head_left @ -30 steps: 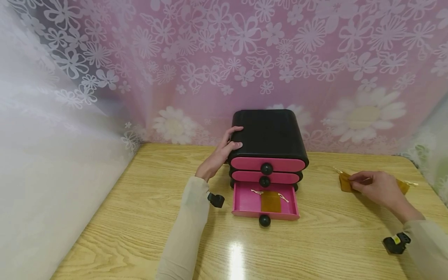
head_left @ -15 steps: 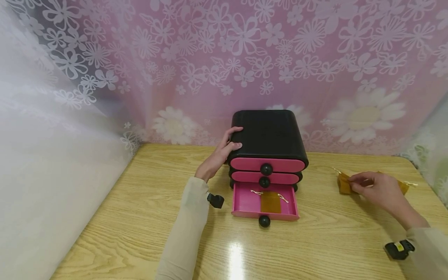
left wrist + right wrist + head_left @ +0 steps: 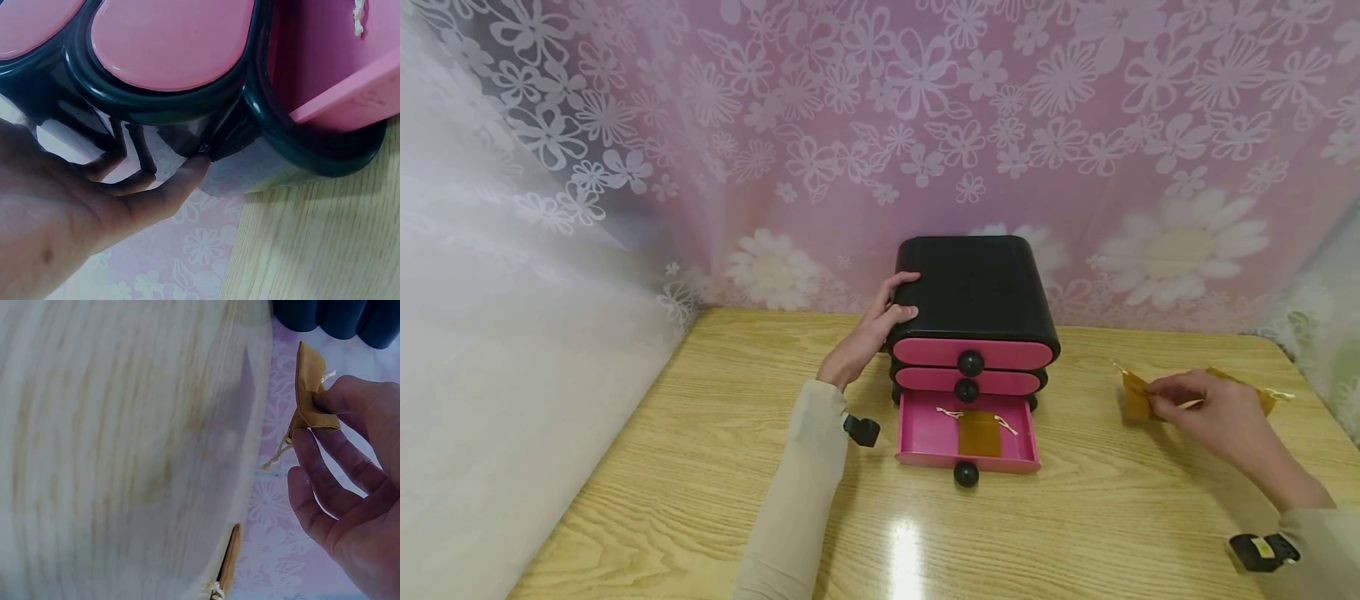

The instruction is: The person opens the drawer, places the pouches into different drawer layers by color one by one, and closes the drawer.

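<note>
A black drawer unit (image 3: pixel 977 287) with pink drawer fronts stands on the table. My left hand (image 3: pixel 868 333) rests against its left side, fingers lightly bent along the wall in the left wrist view. The bottom drawer (image 3: pixel 925 433) is pulled out, and a brown drawstring pouch (image 3: pixel 980 434) lies in it with its cream cords spread to both sides. Over at the right, my right hand (image 3: pixel 1213 412) pinches a second brown pouch (image 3: pixel 311 384) between thumb and fingers. This pouch is held upright and folded, its cord hanging down in the right wrist view.
Another brown pouch (image 3: pixel 1264 400) lies on the table just behind the right hand, partly hidden by it. The upper two drawers (image 3: pixel 973 353) are closed. A flowered curtain (image 3: pixel 820 150) hangs along the table's back edge.
My right wrist has shifted a little down and right, and the pinched pouch has tipped up slightly from the table. The left hand and drawer unit stay put.
</note>
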Demonstrator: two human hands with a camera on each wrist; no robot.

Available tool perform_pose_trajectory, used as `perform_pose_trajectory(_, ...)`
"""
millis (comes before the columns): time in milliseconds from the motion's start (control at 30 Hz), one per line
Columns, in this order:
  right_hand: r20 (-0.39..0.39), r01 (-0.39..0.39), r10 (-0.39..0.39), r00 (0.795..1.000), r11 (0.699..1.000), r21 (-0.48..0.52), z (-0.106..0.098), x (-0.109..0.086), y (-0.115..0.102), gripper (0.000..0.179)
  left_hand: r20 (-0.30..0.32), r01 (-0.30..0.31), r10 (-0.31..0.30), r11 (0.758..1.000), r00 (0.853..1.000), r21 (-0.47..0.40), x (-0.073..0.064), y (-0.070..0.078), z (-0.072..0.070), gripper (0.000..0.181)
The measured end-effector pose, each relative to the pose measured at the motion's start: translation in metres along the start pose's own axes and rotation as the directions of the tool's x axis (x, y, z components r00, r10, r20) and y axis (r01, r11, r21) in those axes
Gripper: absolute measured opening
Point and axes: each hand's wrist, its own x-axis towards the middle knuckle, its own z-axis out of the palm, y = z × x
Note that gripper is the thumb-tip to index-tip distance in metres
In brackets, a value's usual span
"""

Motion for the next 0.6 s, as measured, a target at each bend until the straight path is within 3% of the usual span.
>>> perform_pose_trajectory(267,-0.036,0.068,-0.068,0.997,0.998,0.014,0.001,-0.005,-0.019,0.018,0.005,-0.007,0.007,1.000,1.000,0.004,0.000,0.000,-0.001,0.053)
perform_pose_trajectory(433,-0.085,0.153,-0.154,0.984,0.988,-0.013,0.003,-0.006,-0.033,0.024,0.006,-0.010,0.010,1.000,1.000,0.010,0.000,0.001,0.000,0.053)
perform_pose_trajectory(600,-0.099,0.185,-0.188,0.977,0.982,-0.038,0.004,-0.007,-0.047,0.028,0.006,-0.004,0.004,1.000,1.000,0.011,0.000,0.001,0.000,0.053)
